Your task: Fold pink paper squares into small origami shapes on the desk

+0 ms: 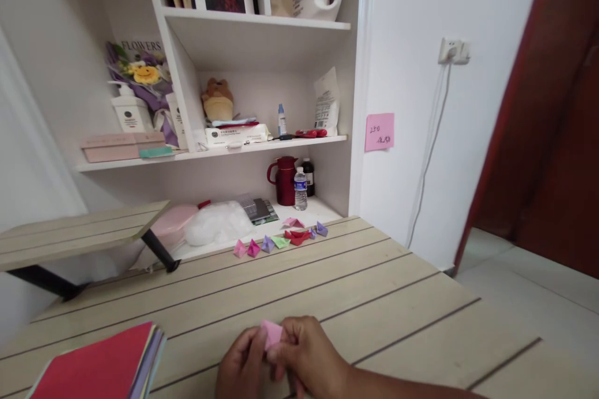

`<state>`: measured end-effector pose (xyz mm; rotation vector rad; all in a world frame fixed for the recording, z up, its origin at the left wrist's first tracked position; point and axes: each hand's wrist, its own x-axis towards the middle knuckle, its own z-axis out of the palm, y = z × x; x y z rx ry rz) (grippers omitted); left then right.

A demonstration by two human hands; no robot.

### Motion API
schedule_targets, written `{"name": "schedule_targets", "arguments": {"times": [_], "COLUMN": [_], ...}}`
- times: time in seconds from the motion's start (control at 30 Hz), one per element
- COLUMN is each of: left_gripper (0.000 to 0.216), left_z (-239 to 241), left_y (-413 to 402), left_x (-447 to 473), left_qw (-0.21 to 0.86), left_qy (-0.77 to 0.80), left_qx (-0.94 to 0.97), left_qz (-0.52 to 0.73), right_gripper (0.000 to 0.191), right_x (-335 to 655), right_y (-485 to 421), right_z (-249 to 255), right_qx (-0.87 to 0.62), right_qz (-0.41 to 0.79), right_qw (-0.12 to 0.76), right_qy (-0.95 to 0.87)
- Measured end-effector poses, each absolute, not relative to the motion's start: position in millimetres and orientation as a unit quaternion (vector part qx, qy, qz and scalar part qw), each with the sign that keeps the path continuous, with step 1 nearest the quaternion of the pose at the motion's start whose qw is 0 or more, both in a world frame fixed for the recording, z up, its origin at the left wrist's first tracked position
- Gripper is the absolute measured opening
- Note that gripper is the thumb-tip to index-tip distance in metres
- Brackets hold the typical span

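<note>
A small folded piece of pink paper (pixel 271 334) is pinched between my two hands, low over the front of the slatted table. My left hand (pixel 242 363) grips its left side, fingers closed. On the other side, the thumb and fingers of my right hand (pixel 306 349) are closed on the paper's right edge. The palms and part of the paper are hidden. To the left lies a stack of coloured paper (pixel 96 365) with a red sheet on top. Along the table's back edge sit several folded paper pieces, among them a red one (pixel 298 237) and a green one (pixel 280 242).
Behind the slatted table (pixel 374 299) stands a white shelf unit (pixel 257 22). A dark red jug (pixel 285 181) and a water bottle (pixel 300 190) stand on its lowest level. At left, a small raised stand (pixel 84 234) has black legs. A pink note (pixel 379 132) sticks to the wall.
</note>
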<state>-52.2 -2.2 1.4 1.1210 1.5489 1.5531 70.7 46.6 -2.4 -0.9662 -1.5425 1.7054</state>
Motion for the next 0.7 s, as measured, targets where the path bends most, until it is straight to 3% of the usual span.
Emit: {"name": "schedule_targets", "arguments": {"times": [0.23,0.43,0.6,0.67,0.7], "left_gripper": [0.044,0.044,0.042,0.046,0.047], "left_z": [5,4,-2,-3,-4], "left_y": [-5,-6,4,9,11], "left_x": [-61,-64,-77,-82,-83], "left_qw": [0.435,0.447,0.398,0.394,0.393], "left_qy": [0.516,0.520,0.569,0.584,0.590], "left_qx": [0.449,0.446,0.416,0.376,0.363], "left_qz": [0.585,0.576,0.587,0.602,0.605], "right_gripper": [0.035,0.034,0.034,0.039,0.038], "right_x": [73,73,81,90,95], "right_y": [38,36,54,79,94], "right_z": [-1,-5,5,11,14], "right_qx": [-0.373,-0.372,-0.330,-0.333,-0.393], "right_qz": [0.625,0.623,0.629,0.567,0.469], "right_qw": [0.359,0.343,0.248,0.205,0.222], "right_qy": [-0.584,-0.596,-0.659,-0.725,-0.759]}}
